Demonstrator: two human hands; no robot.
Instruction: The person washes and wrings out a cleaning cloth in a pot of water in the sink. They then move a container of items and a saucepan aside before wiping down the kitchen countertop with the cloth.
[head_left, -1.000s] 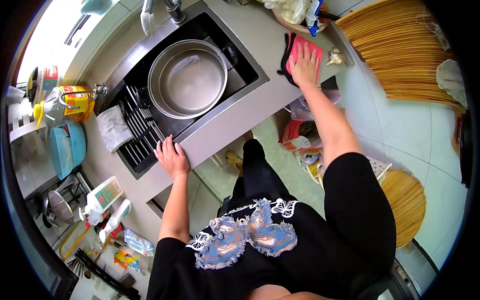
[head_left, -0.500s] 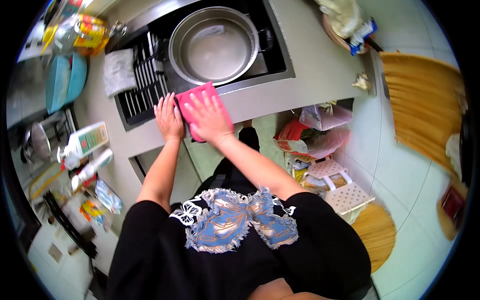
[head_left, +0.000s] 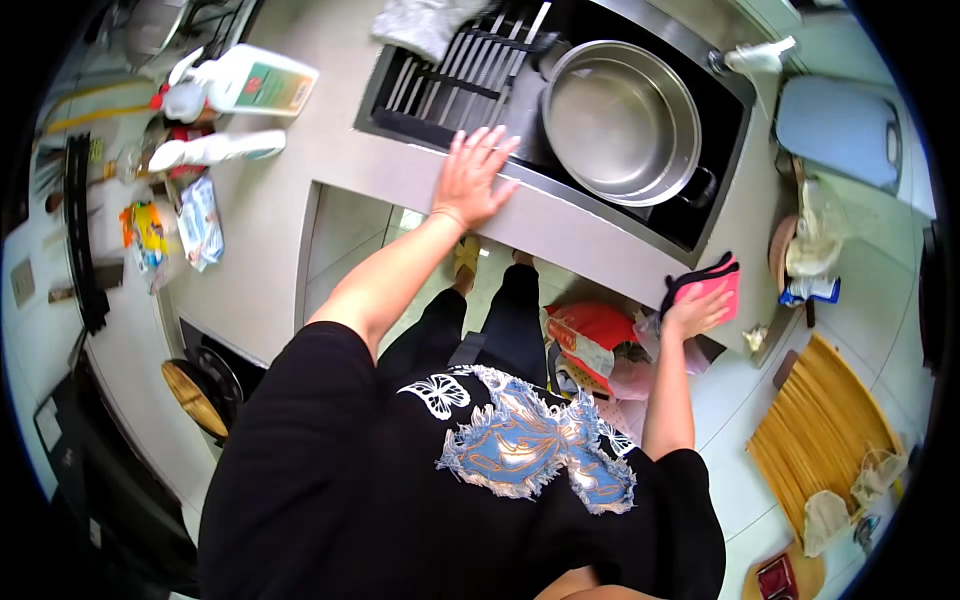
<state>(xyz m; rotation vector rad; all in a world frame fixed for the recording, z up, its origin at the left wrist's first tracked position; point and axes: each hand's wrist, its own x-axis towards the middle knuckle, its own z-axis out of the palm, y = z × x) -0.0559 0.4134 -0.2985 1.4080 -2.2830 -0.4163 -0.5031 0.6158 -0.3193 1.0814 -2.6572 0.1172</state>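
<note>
My left hand [head_left: 475, 180] rests on the front strip of the grey countertop [head_left: 390, 165], its fingers spread just below the stove [head_left: 740, 110]. Nothing is in it. At the counter's right front edge, my right hand [head_left: 697, 310] presses on a pink cloth [head_left: 728, 290] with a black border, fingers laid over it. A wide steel pot [head_left: 615, 125], with a little clear liquid apparently inside, stands on the stove between and beyond my hands. Left of the pot, metal bars [head_left: 470, 75] lie over the stove, and a grey rag [head_left: 425, 25] sits behind them.
On the left counter are a white pump bottle [head_left: 265, 82], a white spray bottle [head_left: 225, 147] and a wipes packet [head_left: 200, 225]. A basket with bags [head_left: 815, 245] and a garlic bulb [head_left: 755, 338] lie at the right. Below the counter are plastic bags [head_left: 590, 335].
My right hand has slid the pink cloth far right along the counter front. My left hand now lies apart from it, fingers spread. The view has shifted, showing more of the right side.
</note>
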